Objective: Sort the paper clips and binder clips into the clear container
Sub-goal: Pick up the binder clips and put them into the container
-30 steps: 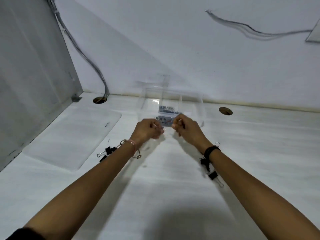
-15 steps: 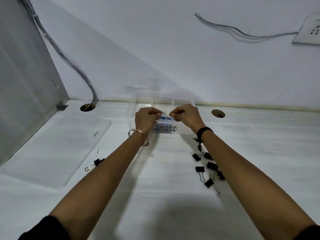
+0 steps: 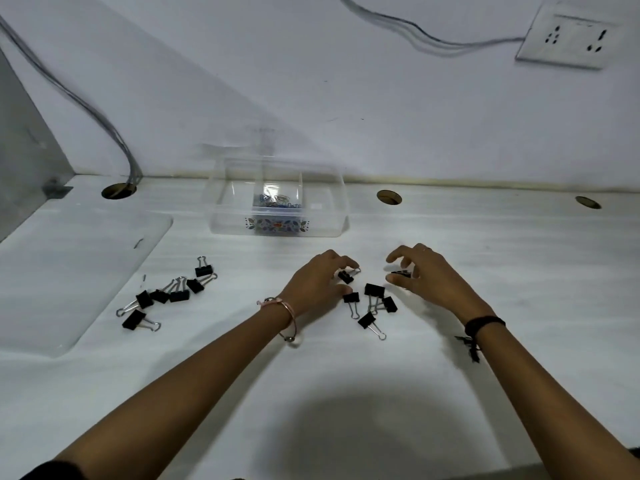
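Observation:
A clear container (image 3: 221,216) stands near the wall, with several paper clips (image 3: 275,200) in its middle section. Black binder clips lie in two groups on the white desk: several at the left (image 3: 166,294) and several in the middle (image 3: 374,303). My left hand (image 3: 317,282) rests on the middle group, its fingers pinching one black binder clip (image 3: 345,276). My right hand (image 3: 427,277) is just right of that group, thumb and fingers closing on another black binder clip (image 3: 401,273).
A translucent mat (image 3: 69,265) covers the desk's left part. Round cable holes (image 3: 389,196) sit along the back edge, with cables running up from the left hole (image 3: 118,190). A wall socket (image 3: 571,36) is at the upper right. A grey partition (image 3: 24,161) stands on the left.
Both hands have drawn back from the container toward me and come down on the middle group of binder clips. The paper clips now lie inside the container.

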